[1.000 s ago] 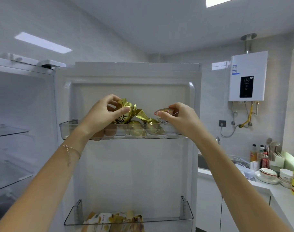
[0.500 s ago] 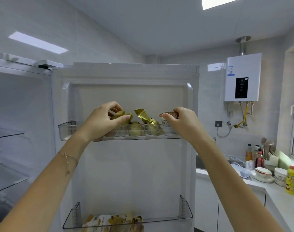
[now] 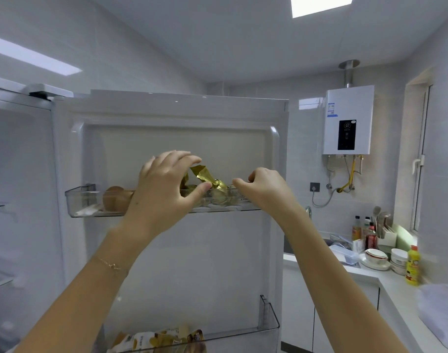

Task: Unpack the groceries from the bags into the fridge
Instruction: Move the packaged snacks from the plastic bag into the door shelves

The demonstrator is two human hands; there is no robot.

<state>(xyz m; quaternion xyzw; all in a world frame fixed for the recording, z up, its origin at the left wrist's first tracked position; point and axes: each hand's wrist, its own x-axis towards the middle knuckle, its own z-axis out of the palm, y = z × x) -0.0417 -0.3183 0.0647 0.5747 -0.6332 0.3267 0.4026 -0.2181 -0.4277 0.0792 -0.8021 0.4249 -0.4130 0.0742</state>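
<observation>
Compared with half a second earlier, the left hand [image 3: 164, 192] had lifted off the gold foil packets [image 3: 205, 174]. Its grip was now spread, the fingers arched above the crumpled foil and only the thumb tip against it, whereas before the fingers were curled round the packets. The hand had also shifted rightward along the upper door shelf [image 3: 75, 203], uncovering a brown rounded item [image 3: 115, 201] that stood in the shelf's left part. The right hand [image 3: 266, 189] had dropped to the shelf's front rim. The small lidded cup it pinched earlier no longer showed between its fingers, which were curled, and whether that grip pinched anything could not be told. The gold foil packets lay in the middle of the clear upper shelf of the open fridge door [image 3: 182, 263], between the two hands. Their wrappers were shiny, creased and twisted, one pointed end standing above the rim and the rounded bodies showing through the clear wall. More packets [image 3: 154, 340], yellow and white, sat in the lower door shelf [image 3: 270, 319]. To the right, the table [image 3: 391, 284] carried bottles, bowls and a translucent plastic bag [image 3: 439, 309], well apart from the fridge door.
</observation>
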